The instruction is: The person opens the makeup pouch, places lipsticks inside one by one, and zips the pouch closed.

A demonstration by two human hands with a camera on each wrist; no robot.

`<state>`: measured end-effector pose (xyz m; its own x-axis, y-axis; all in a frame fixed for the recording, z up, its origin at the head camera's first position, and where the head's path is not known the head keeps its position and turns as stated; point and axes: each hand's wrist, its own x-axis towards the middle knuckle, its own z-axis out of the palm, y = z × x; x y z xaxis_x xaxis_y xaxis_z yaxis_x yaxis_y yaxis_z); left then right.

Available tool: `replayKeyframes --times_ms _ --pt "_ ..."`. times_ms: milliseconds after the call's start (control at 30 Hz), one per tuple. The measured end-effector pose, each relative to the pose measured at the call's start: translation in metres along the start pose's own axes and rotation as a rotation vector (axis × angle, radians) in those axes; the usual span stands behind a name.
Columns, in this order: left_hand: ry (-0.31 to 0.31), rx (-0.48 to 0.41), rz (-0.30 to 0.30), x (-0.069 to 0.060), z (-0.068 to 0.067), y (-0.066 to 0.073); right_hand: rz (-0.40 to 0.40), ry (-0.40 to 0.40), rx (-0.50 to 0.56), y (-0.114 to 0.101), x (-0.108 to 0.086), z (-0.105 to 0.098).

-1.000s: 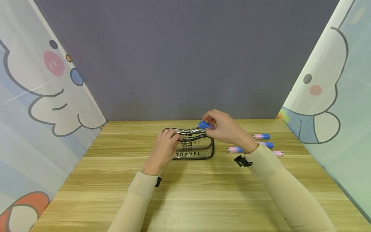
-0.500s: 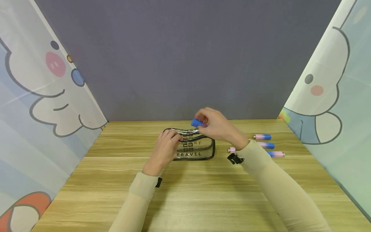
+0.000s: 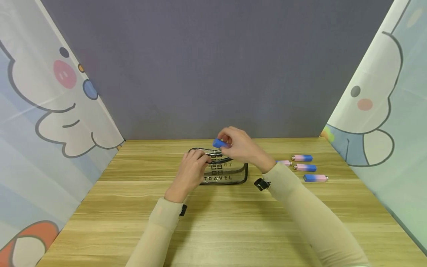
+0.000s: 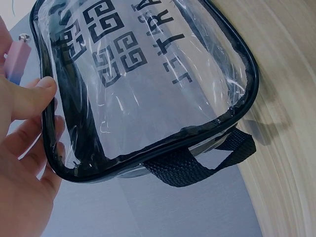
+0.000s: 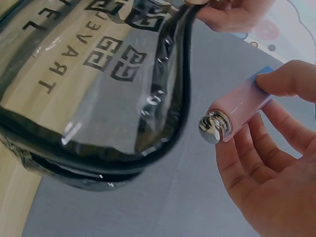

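Observation:
A clear toiletry bag [image 3: 222,174] with black piping and printed lettering stands on the table, its top edges spread apart. My left hand [image 3: 191,167] grips its top rim at the left; in the left wrist view the thumb and fingers [image 4: 47,83] pinch the black edge. My right hand [image 3: 241,146] holds a pink-to-blue lipstick tube [image 5: 242,101] with a silver knob at one end, above the bag's rim. Its blue end points left in the head view. Fingers partly cover the tube. A black strap loop [image 4: 182,168] sticks out from the bag's end.
Several similar pink-and-blue tubes [image 3: 305,168] lie on the wooden table [image 3: 233,230] right of the bag, one partly behind my right sleeve [image 3: 283,181]. A grey panel [image 3: 213,74] stands behind the table; cartoon-printed cloths [image 3: 367,100] hang at both sides.
My right hand has moved left with the lipstick tube, along the top of the bag. More of the tubes on the table show now. My left hand keeps its grip on the rim.

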<state>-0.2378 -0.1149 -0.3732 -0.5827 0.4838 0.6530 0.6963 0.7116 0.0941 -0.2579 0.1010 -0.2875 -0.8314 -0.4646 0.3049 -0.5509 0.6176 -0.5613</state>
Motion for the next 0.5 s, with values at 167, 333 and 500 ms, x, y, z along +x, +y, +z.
replayKeyframes --times_ms 167,333,500 --pt "-0.004 0.0 -0.003 0.0 0.0 0.0 0.013 -0.008 0.019 0.003 0.003 0.007" --pt "-0.009 0.0 -0.007 0.0 0.001 0.0 0.024 -0.022 0.025 0.007 0.004 0.015" --pt "-0.009 0.001 -0.006 0.0 0.001 0.001 0.035 -0.034 0.026 0.012 0.004 0.022"
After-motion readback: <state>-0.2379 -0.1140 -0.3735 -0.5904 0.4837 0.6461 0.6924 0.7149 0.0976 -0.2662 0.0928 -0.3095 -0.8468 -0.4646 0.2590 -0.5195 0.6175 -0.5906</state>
